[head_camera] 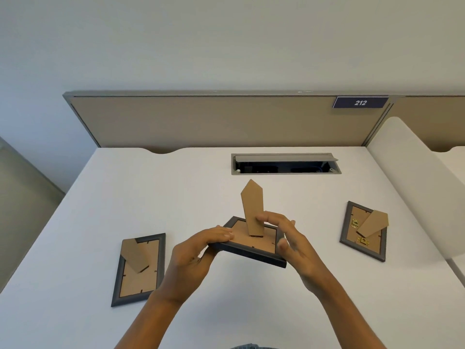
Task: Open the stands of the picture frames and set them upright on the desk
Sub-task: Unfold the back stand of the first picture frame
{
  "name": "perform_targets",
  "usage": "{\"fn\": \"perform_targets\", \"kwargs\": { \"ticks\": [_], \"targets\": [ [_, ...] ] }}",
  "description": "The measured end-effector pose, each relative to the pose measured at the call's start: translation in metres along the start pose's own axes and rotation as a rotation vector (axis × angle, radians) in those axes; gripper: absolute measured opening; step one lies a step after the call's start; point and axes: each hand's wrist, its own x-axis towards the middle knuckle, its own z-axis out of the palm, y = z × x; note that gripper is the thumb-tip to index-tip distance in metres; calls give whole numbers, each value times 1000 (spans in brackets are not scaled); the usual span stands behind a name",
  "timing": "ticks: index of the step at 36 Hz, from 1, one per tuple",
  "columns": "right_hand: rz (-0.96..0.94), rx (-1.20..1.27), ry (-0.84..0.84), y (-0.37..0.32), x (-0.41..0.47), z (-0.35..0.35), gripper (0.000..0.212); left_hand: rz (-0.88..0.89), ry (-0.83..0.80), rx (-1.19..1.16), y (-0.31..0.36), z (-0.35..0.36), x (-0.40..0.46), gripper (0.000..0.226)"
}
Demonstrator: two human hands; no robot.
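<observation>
A dark grey picture frame (251,254) is held face down above the middle of the white desk (176,187), its brown cardboard back up. Its cardboard stand (252,205) is swung out and points steeply upward. My left hand (193,258) grips the frame's left edge, thumb underneath. My right hand (289,238) holds the right edge, with fingertips touching the stand's base. A second frame (139,269) lies face down at the left, its stand folded flat. A third frame (362,231) lies face down at the right, its stand slightly raised.
An open cable hatch (285,164) with a raised lid sits in the desk behind the frames. A beige partition (221,122) with a "212" label (360,102) closes off the back. A white divider panel (412,182) borders the right side.
</observation>
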Motion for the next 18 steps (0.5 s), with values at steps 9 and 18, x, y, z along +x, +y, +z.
{"fn": "perform_targets", "kwargs": {
  "ticks": [9,18],
  "targets": [
    [-2,71,4,20,-5,-15,93,-151,10,-90,10,10,27,25],
    [58,272,169,47,1,-21,84,-248,84,-193,4,37,53,33]
  ]
}}
